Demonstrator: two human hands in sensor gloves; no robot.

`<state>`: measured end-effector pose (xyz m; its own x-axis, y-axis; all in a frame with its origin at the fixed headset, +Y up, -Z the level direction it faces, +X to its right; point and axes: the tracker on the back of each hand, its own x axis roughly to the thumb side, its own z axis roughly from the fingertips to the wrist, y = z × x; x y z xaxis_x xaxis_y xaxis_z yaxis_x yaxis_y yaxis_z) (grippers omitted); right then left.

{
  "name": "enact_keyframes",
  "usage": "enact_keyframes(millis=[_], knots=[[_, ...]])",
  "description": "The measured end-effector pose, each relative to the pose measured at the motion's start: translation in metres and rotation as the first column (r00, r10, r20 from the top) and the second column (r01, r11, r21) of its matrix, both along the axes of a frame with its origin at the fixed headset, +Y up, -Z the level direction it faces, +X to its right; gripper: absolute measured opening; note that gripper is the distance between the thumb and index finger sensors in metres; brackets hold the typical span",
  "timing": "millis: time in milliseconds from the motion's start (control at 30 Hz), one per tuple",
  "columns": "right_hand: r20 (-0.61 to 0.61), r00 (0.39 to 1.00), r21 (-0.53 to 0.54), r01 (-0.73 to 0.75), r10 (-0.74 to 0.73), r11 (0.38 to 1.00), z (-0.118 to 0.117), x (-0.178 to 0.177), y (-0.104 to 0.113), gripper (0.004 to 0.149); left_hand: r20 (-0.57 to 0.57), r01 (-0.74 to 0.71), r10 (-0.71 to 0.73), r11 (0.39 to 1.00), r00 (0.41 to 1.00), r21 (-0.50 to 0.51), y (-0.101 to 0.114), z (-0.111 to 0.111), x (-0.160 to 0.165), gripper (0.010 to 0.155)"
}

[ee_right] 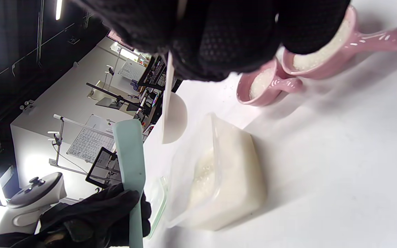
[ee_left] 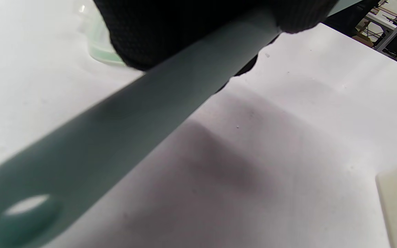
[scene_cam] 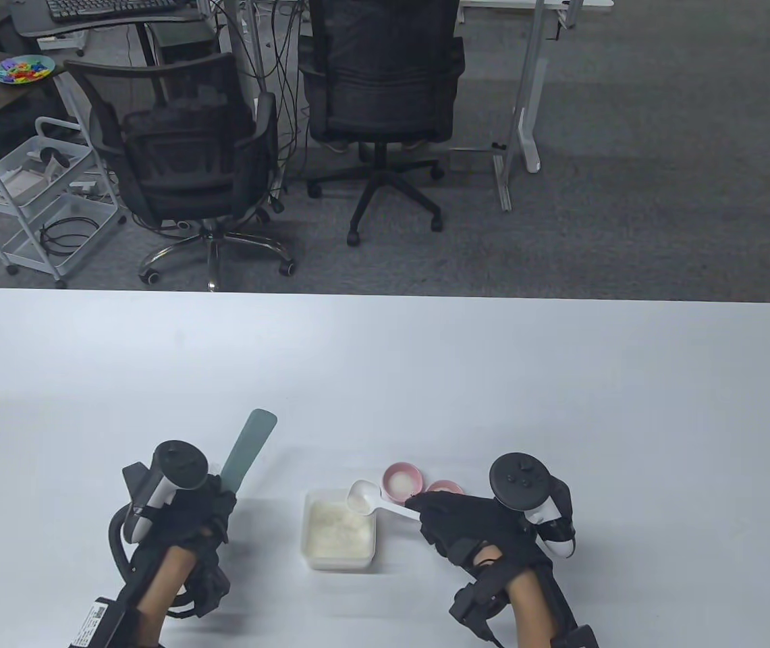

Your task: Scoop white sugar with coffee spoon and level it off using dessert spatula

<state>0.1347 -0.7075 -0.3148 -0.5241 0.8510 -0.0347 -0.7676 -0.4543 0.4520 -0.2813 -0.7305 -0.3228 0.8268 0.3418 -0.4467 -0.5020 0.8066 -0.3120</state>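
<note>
My right hand (scene_cam: 455, 523) pinches the handle of a white coffee spoon (scene_cam: 366, 498). Its bowl holds sugar and hovers over the far right corner of the clear tub of white sugar (scene_cam: 339, 530); the spoon (ee_right: 172, 115) and tub (ee_right: 219, 175) also show in the right wrist view. My left hand (scene_cam: 199, 509) grips the handle of a pale green dessert spatula (scene_cam: 248, 449), blade pointing up and away, left of the tub. The spatula handle (ee_left: 122, 127) fills the left wrist view and its blade (ee_right: 129, 155) shows in the right wrist view.
Two small pink cups (scene_cam: 403, 480) (scene_cam: 444, 487) with white sugar stand just right of the tub, close to my right hand. A clear lid (ee_right: 157, 199) lies by the tub near my left hand. The white table (scene_cam: 385, 378) stretches beyond.
</note>
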Motion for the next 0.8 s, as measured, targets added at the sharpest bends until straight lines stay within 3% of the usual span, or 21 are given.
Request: enact_keyframes(millis=[167,333,433,567,667,800], knots=[[-0.002,1.000,-0.004,-0.008,0.008,1.000,0.000,-0.001,0.000,0.049,0.001,0.010,-0.010,0.999,1.000,-0.033,-0.005,-0.002,-0.003,0.047],[-0.006,1.000,-0.003,-0.012,0.012,1.000,0.000,-0.002,0.000,0.049,0.040,-0.026,0.026,1.000,0.999,-0.004,0.002,0.001,0.006,0.047],[-0.004,1.000,-0.002,-0.006,0.006,1.000,0.000,-0.001,0.000,0.049,0.118,-0.117,0.116,0.993,0.986,0.003,0.010,0.006,0.021,0.047],[-0.002,1.000,-0.003,-0.001,0.001,1.000,0.000,-0.001,0.000,0.049,0.286,-0.253,0.257,0.966,0.923,-0.052,0.021,0.018,0.055,0.047],[-0.005,1.000,-0.006,-0.003,0.003,1.000,0.000,-0.002,0.000,0.049,0.390,-0.262,0.271,0.962,0.880,-0.079,0.026,0.030,0.081,0.047],[-0.012,1.000,-0.011,-0.005,0.005,1.000,0.000,-0.003,-0.001,0.049,0.448,-0.243,0.274,0.962,0.851,-0.127,0.022,0.038,0.100,0.048]])
